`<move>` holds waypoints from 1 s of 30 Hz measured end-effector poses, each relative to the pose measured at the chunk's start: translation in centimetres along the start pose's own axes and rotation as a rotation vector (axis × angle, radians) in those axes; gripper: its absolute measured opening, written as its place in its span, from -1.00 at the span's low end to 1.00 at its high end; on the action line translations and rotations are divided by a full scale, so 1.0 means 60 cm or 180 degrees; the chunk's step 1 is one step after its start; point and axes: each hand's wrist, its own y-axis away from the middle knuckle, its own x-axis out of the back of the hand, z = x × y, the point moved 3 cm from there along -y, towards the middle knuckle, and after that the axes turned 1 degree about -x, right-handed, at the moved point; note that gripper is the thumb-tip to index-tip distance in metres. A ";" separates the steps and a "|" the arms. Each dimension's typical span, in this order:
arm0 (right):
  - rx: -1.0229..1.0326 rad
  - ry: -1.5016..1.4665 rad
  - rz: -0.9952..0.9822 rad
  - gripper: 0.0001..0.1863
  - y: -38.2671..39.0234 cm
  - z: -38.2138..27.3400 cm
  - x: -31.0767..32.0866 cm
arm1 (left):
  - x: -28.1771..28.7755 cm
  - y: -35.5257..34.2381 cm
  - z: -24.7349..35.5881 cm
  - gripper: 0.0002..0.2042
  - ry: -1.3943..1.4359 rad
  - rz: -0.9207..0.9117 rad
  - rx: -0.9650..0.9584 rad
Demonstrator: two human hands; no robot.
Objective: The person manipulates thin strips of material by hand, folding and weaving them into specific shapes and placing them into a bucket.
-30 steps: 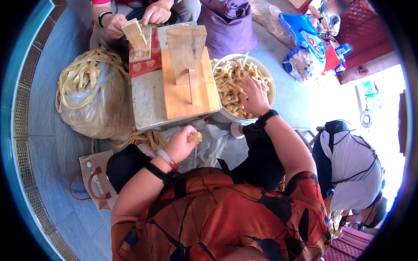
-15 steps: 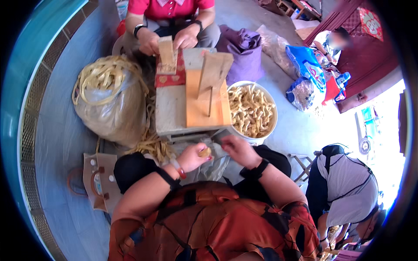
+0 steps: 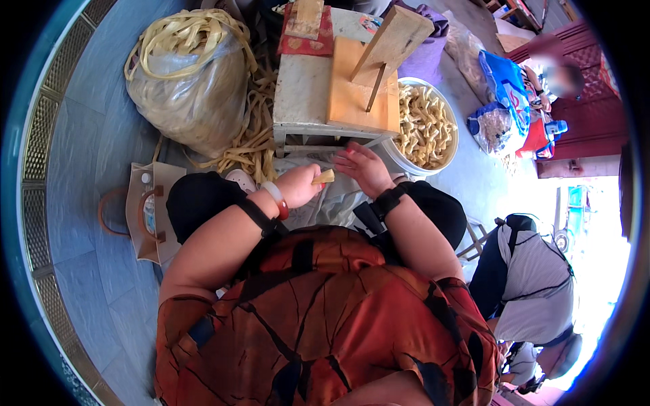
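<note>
- Head view, about a second on from the first picture: the right hand [image 3: 365, 169] has left the white bucket [image 3: 405, 164], where it was among the knotted pieces [image 3: 426, 128], and is now raised beside the left hand [image 3: 298, 187].
- Half a second ago the right hand was already back near the left; now its fingers look more extended and lifted.
- The whole view has shifted too, so the surface [image 3: 296, 95] sits higher in the picture; this looks like head movement rather than a moved table.
- For the work in hand, I judge that attention has passed from the bucket to the small yellowish strip piece [image 3: 325, 176] in the left hand.
- Left fingers: closed in a pinch on that strip piece, whose end sticks out toward the right hand.
- Right fingers: loosely spread and apart from the strip piece, with nothing visible in their grasp; the palm side is partly hidden, though.
- The strip piece is in front of the person's body, above a crumpled translucent sheet [image 3: 328, 211], near the close edge of the surface.
- Neither hand touches the wooden stand [image 3: 345, 84] on the surface or the bucket beside it.
</note>
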 end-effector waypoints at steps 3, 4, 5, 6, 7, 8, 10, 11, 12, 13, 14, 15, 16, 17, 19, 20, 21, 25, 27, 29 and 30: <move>0.1073 0.1927 -0.0284 -0.59 0.035 -0.017 -0.022 | -0.004 0.001 0.010 -0.90 -0.0893 0.0029 -0.0250; 0.1695 0.2812 -0.0613 -0.59 0.080 -0.044 -0.055 | -0.005 0.001 0.017 -0.91 -0.0659 -0.0119 -0.0341; 0.3455 0.4040 -0.0920 -0.60 0.116 -0.073 -0.094 | -0.005 0.002 0.028 -0.92 -0.0430 -0.0285 -0.0436; 0.3526 0.4355 -0.0913 -0.63 0.130 -0.070 -0.108 | -0.006 0.001 0.034 -0.93 -0.0214 -0.0462 -0.0545; 0.3591 0.4670 -0.0903 -0.66 0.139 -0.061 -0.117 | -0.013 -0.004 0.031 -0.94 0.0172 -0.0578 -0.0487; 0.3619 0.4748 -0.0926 -0.67 0.141 -0.058 -0.112 | -0.023 -0.010 0.023 -0.94 0.0558 -0.0695 -0.0427; 0.3695 0.4892 -0.0948 -0.71 0.141 -0.059 -0.096 | -0.028 -0.012 0.027 -0.93 0.1239 -0.0779 -0.0528; 0.3679 0.4884 -0.1010 -0.73 0.142 -0.062 -0.091 | -0.029 -0.009 0.026 -0.94 0.1478 -0.0840 -0.0524; 0.3647 0.4888 -0.1015 -0.75 0.148 -0.073 -0.087 | -0.027 -0.006 0.032 -0.95 0.1704 -0.0948 -0.0536; 0.3636 0.4891 -0.1048 -0.77 0.152 -0.088 -0.085 | -0.018 0.001 0.047 -0.96 0.1930 -0.1026 -0.0543; 0.3783 0.4866 -0.1001 -0.78 0.159 -0.105 -0.081 | -0.006 0.010 0.065 -0.93 0.2174 -0.1195 -0.0606; 0.3979 0.4845 -0.0943 -0.78 0.170 -0.130 -0.076 | 0.007 0.013 0.075 -0.90 0.2077 -0.1072 -0.0681; 0.4159 0.4859 -0.0515 -0.77 0.181 -0.159 -0.069 | 0.021 0.014 0.078 -0.88 0.1978 -0.0933 -0.0737; 0.4329 0.4860 -0.0084 -0.77 0.193 -0.187 -0.062 | 0.032 0.017 0.087 -0.86 0.1879 -0.0792 -0.0792; 0.4588 0.4769 0.0502 -0.82 0.219 -0.236 -0.054 | 0.062 0.037 0.140 -0.80 0.2583 -0.0809 -0.1091; 0.4630 0.4631 0.0555 -0.83 0.239 -0.246 -0.065 | 0.078 0.053 0.168 -0.79 0.3186 -0.0954 -0.1310; 0.4585 0.4777 0.0241 -0.81 0.253 -0.233 -0.072 | 0.087 0.066 0.193 -0.79 0.3811 -0.1133 -0.1528; 0.4510 0.4099 -0.1070 -0.77 0.257 -0.174 -0.126 | 0.094 0.065 0.215 -0.73 0.3275 -0.0301 -0.1764; 0.3942 0.3780 -0.1308 -0.77 0.231 -0.139 -0.114 | 0.069 0.060 0.187 -0.72 0.2993 -0.0252 -0.1059; 0.3509 0.3844 -0.1558 -0.75 0.214 -0.108 -0.094 | 0.060 0.054 0.167 -0.74 0.3314 -0.0358 -0.0991; 0.3682 0.3878 -0.1426 -0.71 0.215 -0.104 -0.095 | 0.059 0.051 0.166 -0.75 0.3375 -0.0311 -0.1032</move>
